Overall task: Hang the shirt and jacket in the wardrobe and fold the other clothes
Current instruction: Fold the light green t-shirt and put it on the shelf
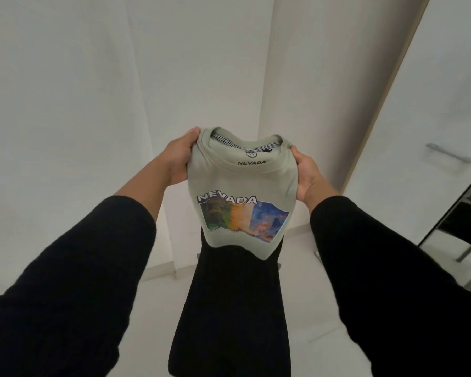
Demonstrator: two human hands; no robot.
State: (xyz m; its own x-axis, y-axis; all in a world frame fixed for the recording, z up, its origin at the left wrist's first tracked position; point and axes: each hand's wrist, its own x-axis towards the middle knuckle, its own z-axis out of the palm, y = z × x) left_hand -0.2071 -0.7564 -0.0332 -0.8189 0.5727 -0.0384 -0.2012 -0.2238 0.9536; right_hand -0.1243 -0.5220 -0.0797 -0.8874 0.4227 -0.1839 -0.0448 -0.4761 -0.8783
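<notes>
A: Item held?
B: One sage-green T-shirt (pixel 242 186), folded, "NEVADA" print facing up, at frame centre, raised in the air.
A: Hands?
B: Left hand (pixel 178 159) at 9 o'clock of the shirt, right hand (pixel 307 175) at 3 o'clock; each gripped a shoulder edge.
A: Beneath?
B: A black garment (pixel 229 308) hung at 6 o'clock.
A: Storage?
B: White wardrobe door (pixel 433 118) with handle (pixel 449 153), 3 o'clock; contents hidden.

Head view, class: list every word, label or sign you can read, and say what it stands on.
"NEVADA": small black print inside the neck of the green T-shirt, below the collar.
"NEVADA": large white letters above the colourful picture on the same T-shirt.
Round mark in the collar and script under the picture: too small and blurred to read.
</notes>
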